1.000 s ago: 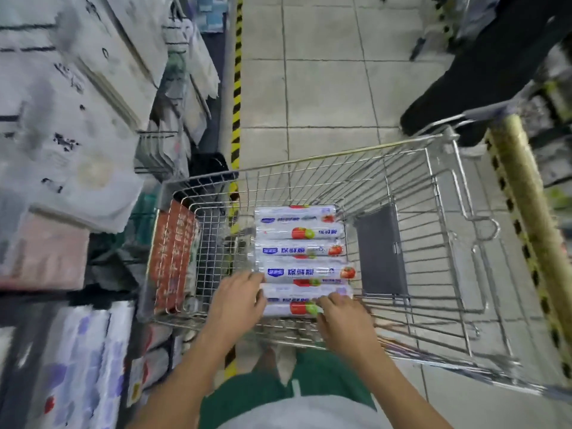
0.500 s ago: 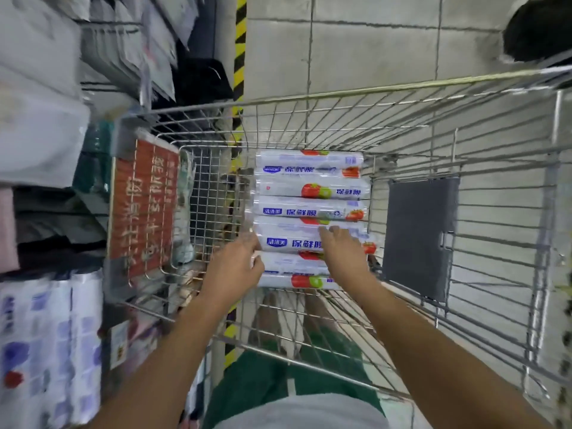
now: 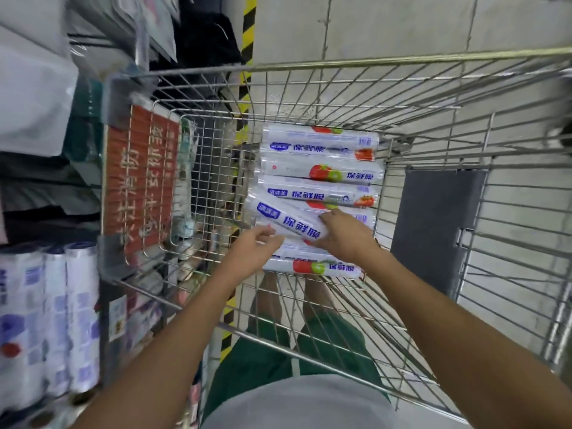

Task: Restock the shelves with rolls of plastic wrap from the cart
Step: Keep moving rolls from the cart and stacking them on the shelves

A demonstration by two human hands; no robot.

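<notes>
Several white rolls of plastic wrap (image 3: 320, 173) with blue lettering lie side by side on the floor of a wire shopping cart (image 3: 402, 61). One roll (image 3: 286, 219) is tilted, its left end raised off the row. My right hand (image 3: 343, 235) grips that roll at its right end. My left hand (image 3: 255, 250) reaches in just below the roll's left part, fingers loosely bent and touching it from beneath. Another roll (image 3: 312, 267) lies nearest me, partly under both hands.
A red sign (image 3: 140, 178) hangs on the cart's left wall. A grey flap (image 3: 433, 230) stands on the right side. Shelves on the left hold bagged goods (image 3: 34, 100) and packaged rolls (image 3: 52, 320). Tiled floor and a yellow-black stripe (image 3: 247, 29) lie beyond.
Both hands moved deeper into the cart. My right hand took hold of one roll and lifted it askew out of the row; my left hand came under it.
</notes>
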